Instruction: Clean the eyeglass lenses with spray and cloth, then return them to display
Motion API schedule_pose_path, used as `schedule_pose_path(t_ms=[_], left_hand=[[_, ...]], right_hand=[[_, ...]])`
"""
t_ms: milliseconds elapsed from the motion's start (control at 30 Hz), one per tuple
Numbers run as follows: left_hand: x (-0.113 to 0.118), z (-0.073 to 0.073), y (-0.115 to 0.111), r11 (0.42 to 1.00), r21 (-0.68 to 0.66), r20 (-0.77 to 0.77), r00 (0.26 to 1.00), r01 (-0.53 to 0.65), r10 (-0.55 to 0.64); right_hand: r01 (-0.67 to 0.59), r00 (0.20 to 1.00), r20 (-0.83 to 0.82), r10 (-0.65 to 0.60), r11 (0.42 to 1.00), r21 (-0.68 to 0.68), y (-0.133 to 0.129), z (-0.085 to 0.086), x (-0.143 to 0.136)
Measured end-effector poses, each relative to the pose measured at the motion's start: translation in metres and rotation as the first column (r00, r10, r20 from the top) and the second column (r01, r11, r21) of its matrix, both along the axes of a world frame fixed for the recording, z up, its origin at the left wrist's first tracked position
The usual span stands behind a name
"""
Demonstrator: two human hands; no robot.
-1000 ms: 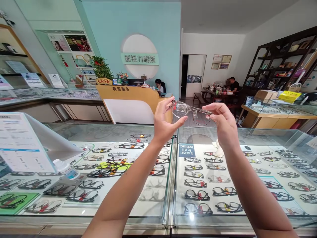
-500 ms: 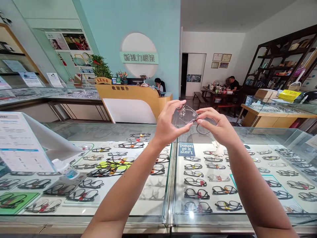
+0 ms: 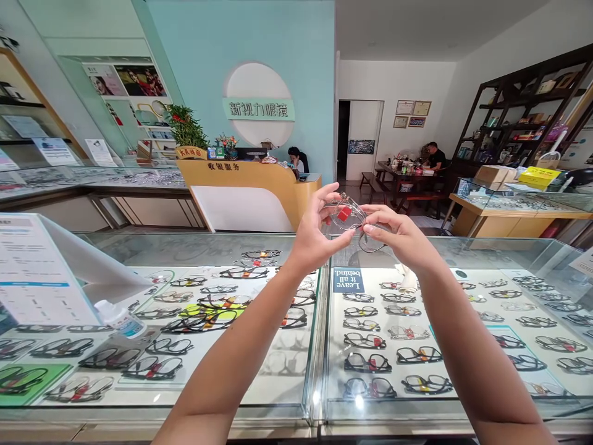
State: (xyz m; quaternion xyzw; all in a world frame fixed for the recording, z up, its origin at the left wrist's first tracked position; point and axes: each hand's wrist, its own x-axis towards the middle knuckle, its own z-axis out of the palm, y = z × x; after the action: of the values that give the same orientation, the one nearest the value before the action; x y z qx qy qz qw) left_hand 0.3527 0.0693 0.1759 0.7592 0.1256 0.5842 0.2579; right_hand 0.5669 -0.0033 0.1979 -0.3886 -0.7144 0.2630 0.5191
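A pair of thin-rimmed glasses [image 3: 348,217] with a red tag on a lens is held up above the glass display case. My left hand [image 3: 317,232] is at its left side, thumb below and fingers above, curled around the frame. My right hand [image 3: 393,235] pinches the glasses near the middle of the frame, between thumb and fingers. One lens hangs lower right, partly in front of the case. The glasses are tilted.
The glass case [image 3: 319,371] below holds rows of eyeglasses. On its left stand a folded paper sign [image 3: 41,266] and a white bottle [image 3: 121,318]. Behind are a counter [image 3: 241,176], a seated person [image 3: 298,159] and another person [image 3: 435,156] by a dark table.
The glasses have turned slightly and moved a little left, and the red tag now shows on the lens. My right hand has moved slightly left with them.
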Motion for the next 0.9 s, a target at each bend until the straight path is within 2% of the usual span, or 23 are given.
schedule_pose_path(t_ms=[133, 233, 500, 567, 633, 700, 733, 767, 833, 900], left_hand=[[0.004, -0.001, 0.001, 0.986, -0.093, 0.048, 0.989, 0.142, -0.138], [0.005, 0.0, 0.0, 0.969, -0.144, 0.077, 0.979, 0.2, -0.191], [0.011, 0.0, -0.008, 0.962, -0.167, 0.117, 0.973, 0.215, -0.197], [0.014, -0.001, -0.013, 0.983, -0.137, 0.102, 0.989, 0.122, -0.108], [0.017, -0.002, -0.019, 0.99, -0.08, 0.139, 0.982, -0.114, 0.124], [0.019, -0.002, -0.027, 0.941, -0.036, 0.165, 0.927, -0.336, 0.337], [0.02, -0.002, -0.03, 0.927, -0.037, 0.149, 0.915, -0.374, 0.375], [0.021, -0.002, -0.032, 0.932, -0.064, 0.115, 0.925, -0.356, 0.362], [0.022, -0.002, -0.035, 0.955, -0.201, 0.039, 0.973, -0.217, 0.229], [0.023, -0.003, -0.034, 0.928, -0.362, 0.045, 0.992, -0.09, 0.114]], right_hand=[[-0.074, 0.995, -0.064, 0.071, 0.996, -0.051, 0.0, 0.001, -0.003], [-0.104, 0.99, -0.103, 0.096, 0.992, -0.077, -0.001, 0.002, -0.006], [0.061, 0.991, -0.127, -0.053, 0.996, 0.064, 0.006, -0.004, -0.008], [0.119, 0.984, -0.143, -0.104, 0.988, 0.1, 0.009, -0.005, -0.007], [0.21, 0.967, -0.178, -0.182, 0.966, 0.152, 0.01, -0.007, -0.009], [0.318, 0.939, -0.21, -0.274, 0.924, 0.214, 0.01, -0.009, -0.013], [0.367, 0.923, -0.213, -0.319, 0.896, 0.249, 0.01, -0.01, -0.016], [0.407, 0.91, -0.205, -0.36, 0.867, 0.288, 0.009, -0.012, -0.02], [0.456, 0.89, -0.167, -0.425, 0.808, 0.374, 0.007, -0.016, -0.029], [0.466, 0.877, -0.113, -0.468, 0.768, 0.438, 0.003, -0.019, -0.038]])
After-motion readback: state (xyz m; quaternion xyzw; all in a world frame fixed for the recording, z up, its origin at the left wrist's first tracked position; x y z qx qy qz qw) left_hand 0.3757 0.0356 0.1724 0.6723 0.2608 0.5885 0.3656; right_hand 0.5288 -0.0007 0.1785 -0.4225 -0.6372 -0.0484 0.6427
